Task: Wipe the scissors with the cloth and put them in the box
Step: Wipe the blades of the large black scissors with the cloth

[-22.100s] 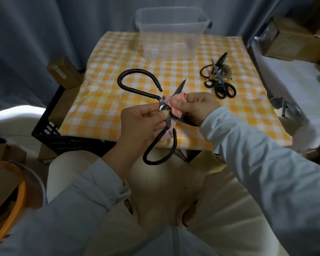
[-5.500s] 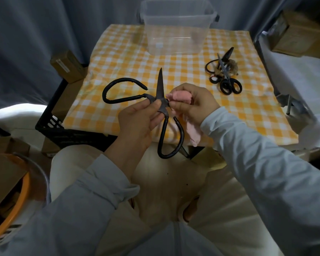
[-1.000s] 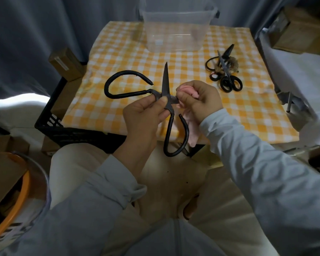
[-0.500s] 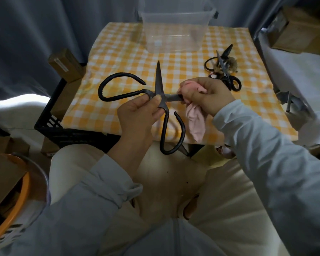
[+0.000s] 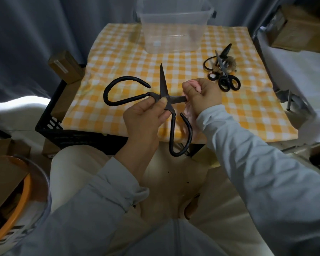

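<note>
The left hand [image 5: 146,117] is pinching the big black scissors [image 5: 163,84] at the middle, where the blades cross. The scissors are hanging wide open in the air, in front of the clear box [image 5: 174,24], closer to the person. The right hand [image 5: 204,96] is squeezing the pink cloth [image 5: 194,84] around one blade. More scissors [image 5: 223,72] are lying just in front of the box, off to its right.

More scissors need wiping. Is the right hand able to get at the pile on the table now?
Probably not yet: the right hand grips the cloth around a blade of the big scissors. Nothing lies between it and the pile, so only its full grip hinders.
</note>
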Tool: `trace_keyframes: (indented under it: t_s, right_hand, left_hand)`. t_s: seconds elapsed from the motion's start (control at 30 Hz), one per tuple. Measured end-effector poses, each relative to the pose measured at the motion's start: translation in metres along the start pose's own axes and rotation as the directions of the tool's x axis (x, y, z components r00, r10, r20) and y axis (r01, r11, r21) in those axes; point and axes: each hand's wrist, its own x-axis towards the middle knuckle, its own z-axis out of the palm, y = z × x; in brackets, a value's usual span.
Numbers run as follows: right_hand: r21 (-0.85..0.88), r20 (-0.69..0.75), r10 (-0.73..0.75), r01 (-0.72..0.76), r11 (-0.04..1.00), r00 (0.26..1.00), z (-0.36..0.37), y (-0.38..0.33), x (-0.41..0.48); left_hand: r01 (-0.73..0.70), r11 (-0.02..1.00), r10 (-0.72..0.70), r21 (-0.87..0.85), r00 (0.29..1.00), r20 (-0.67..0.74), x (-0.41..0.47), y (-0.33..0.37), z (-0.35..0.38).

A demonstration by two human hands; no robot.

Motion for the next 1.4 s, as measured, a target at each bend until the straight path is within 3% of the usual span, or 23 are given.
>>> trace_keyframes:
  t_s: [0.07,0.13,0.23,0.3,0.37,0.47,0.57,0.7,0.77,0.87,0.97,1.13,1.2,1.4]
  right_hand:
    - [0.07,-0.023,0.142,-0.141,0.988,0.99,-0.002,-0.003,0.002]
    - [0.118,0.043,0.201,-0.205,0.972,0.979,-0.008,-0.006,0.002]
    - [0.148,0.281,0.094,-0.14,0.979,0.955,-0.021,-0.007,-0.001]
    - [0.069,0.341,-0.014,-0.01,0.998,0.94,-0.025,-0.004,-0.003]
    - [0.081,0.261,-0.069,0.049,0.995,0.963,-0.021,-0.003,-0.004]
    - [0.184,0.123,-0.016,-0.007,0.983,0.992,-0.011,-0.004,-0.007]
    - [0.26,0.044,0.096,-0.104,0.96,0.994,-0.005,-0.002,-0.005]
    - [0.452,-0.016,0.322,-0.28,0.847,0.947,-0.004,-0.004,0.0]
    - [0.376,-0.069,0.367,-0.317,0.871,0.927,-0.015,-0.003,0.005]
    - [0.193,-0.001,0.283,-0.277,0.941,0.959,-0.033,0.0,0.012]
    - [0.194,0.223,0.129,-0.174,0.966,0.966,-0.038,0.0,0.016]
    - [-0.056,0.503,-0.016,0.05,0.997,0.864,-0.04,-0.009,0.008]
    - [-0.031,0.519,-0.066,0.096,0.995,0.852,-0.04,-0.008,0.006]
    - [0.087,0.315,-0.106,0.082,0.993,0.943,-0.023,-0.009,-0.009]
  left_hand:
    - [0.01,1.0,-0.01,0.004,1.0,-0.006,0.0,0.0,0.0]
    - [0.029,1.0,-0.029,-0.003,0.999,-0.04,0.003,0.001,-0.003]
    - [0.06,0.998,-0.062,-0.026,0.995,-0.084,0.009,0.004,-0.007]
    - [0.069,0.997,-0.071,-0.031,0.994,-0.088,0.011,0.004,-0.008]
    - [0.067,0.997,-0.07,-0.031,0.995,-0.077,0.009,0.004,-0.006]
    - [0.041,0.999,-0.042,-0.03,0.998,-0.055,0.003,0.002,-0.002]
    - [0.018,1.0,-0.019,-0.025,0.999,-0.031,0.001,-0.001,-0.001]
    - [0.016,1.0,-0.016,-0.003,1.0,-0.019,0.001,-0.001,0.0]
    - [0.016,1.0,-0.017,-0.004,0.999,-0.04,0.003,0.002,-0.003]
    - [0.016,1.0,-0.016,0.0,0.998,-0.065,0.008,0.005,-0.008]
    - [0.016,1.0,-0.016,0.013,0.999,-0.045,0.01,0.008,-0.008]
    - [0.024,1.0,-0.024,0.008,0.999,-0.027,0.009,0.011,-0.005]
    - [0.024,1.0,-0.024,0.001,0.999,-0.023,0.008,0.012,-0.005]
    - [0.032,0.999,-0.033,-0.007,0.999,-0.014,0.006,0.007,-0.006]
